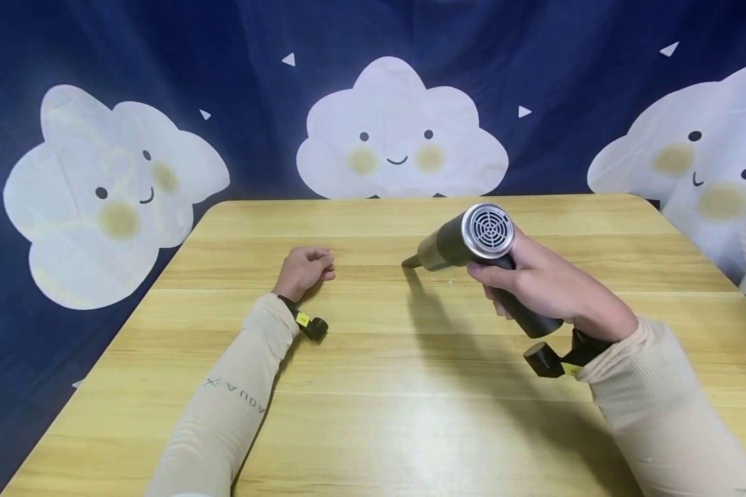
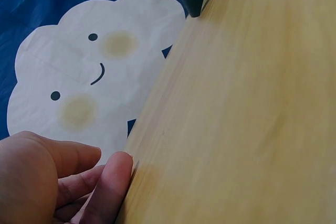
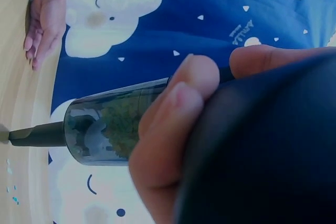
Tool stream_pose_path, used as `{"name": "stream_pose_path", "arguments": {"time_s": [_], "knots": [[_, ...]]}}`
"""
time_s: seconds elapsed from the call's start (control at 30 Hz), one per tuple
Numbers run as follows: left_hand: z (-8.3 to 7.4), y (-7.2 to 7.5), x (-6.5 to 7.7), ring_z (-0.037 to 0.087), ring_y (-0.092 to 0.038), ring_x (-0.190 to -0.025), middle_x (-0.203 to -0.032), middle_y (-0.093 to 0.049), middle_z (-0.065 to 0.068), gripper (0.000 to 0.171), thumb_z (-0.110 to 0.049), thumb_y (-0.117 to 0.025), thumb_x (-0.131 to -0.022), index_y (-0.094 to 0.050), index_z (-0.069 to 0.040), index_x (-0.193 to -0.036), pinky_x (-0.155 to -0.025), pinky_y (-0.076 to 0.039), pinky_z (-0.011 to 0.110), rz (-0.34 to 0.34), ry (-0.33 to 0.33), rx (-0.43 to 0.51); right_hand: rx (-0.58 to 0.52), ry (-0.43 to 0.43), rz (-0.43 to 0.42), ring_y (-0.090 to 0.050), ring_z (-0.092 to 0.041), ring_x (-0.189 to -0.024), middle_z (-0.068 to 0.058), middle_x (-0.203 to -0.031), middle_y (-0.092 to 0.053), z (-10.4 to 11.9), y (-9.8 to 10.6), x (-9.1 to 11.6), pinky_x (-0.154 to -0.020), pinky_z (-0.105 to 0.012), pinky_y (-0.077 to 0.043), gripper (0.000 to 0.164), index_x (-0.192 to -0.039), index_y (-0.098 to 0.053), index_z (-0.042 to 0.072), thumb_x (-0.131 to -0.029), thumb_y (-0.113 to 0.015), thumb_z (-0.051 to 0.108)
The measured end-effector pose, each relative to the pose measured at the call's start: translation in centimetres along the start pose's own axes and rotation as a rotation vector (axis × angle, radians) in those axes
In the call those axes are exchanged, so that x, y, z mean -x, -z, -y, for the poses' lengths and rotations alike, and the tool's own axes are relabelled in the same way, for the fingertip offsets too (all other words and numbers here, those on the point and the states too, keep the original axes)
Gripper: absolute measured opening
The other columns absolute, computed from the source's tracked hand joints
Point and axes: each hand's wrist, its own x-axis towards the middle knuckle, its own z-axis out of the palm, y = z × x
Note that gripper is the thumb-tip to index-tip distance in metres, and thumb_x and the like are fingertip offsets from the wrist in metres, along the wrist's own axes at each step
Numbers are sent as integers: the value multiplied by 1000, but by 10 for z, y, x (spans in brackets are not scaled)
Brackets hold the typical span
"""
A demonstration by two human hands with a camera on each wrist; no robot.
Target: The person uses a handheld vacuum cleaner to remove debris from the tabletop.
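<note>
My right hand (image 1: 528,276) grips the handle of a black handheld vacuum cleaner (image 1: 454,241) with a silver vent at its rear. The nozzle (image 3: 37,135) points down to the left, its tip right at the tabletop. Through the see-through dust cup (image 3: 115,124) some greenish-brown contents show in the right wrist view. Small pale and bluish scraps (image 3: 14,200) lie close beside the nozzle tip. My left hand (image 1: 304,269) rests on the table left of the vacuum, fingers loosely curled, holding nothing.
The light wooden table (image 1: 348,386) spans the view, its far edge against a dark blue curtain (image 1: 255,103) printed with white smiling clouds. Each wrist wears a black strap with a small camera (image 1: 313,327).
</note>
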Motion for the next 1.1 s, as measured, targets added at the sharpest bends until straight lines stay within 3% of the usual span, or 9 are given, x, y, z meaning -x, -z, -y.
{"name": "stream_pose_path", "arguments": {"time_s": [0.6,1.1], "knots": [[-1,0,0,8,-66,-75,-127,-59,11,26,-12,-59,-93,-63,4,-114,-68,-60,15,7,7,13,-32,-41,-19,-54,-29,-52,-20,-71,-51,-10,0,-10,-45,-38,-54,34,-126,-37,12,-97,-55,19],[-1,0,0,9,-66,-76,-125,-60,12,25,-11,-60,-93,-64,4,-112,-68,-60,15,-1,-2,27,4,-72,-7,-54,-28,-51,-20,-72,-50,-4,7,-1,-44,-38,-55,42,-128,-32,14,-96,-57,20]]}}
